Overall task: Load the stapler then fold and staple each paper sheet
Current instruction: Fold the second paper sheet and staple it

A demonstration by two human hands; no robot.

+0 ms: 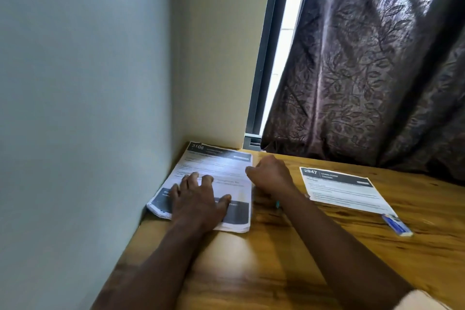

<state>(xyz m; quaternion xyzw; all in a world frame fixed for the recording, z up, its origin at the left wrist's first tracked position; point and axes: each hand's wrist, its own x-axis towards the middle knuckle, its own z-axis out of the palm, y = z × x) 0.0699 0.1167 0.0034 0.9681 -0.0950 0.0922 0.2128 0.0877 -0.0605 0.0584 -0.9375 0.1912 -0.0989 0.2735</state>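
The paper stack (221, 171) is pressed flat under the left hand (198, 199), whose fingers are spread and straight. Just right of those fingertips, the stack's edge is met by the right hand (270, 175), fingers curled; whether a sheet is pinched cannot be told. A teal sliver (277, 204) under that wrist is possibly the stapler. Further right lie a single sheet (344, 191) and a blue box (396, 224). Several sheets could be lifted together if the edge is caught too deep.
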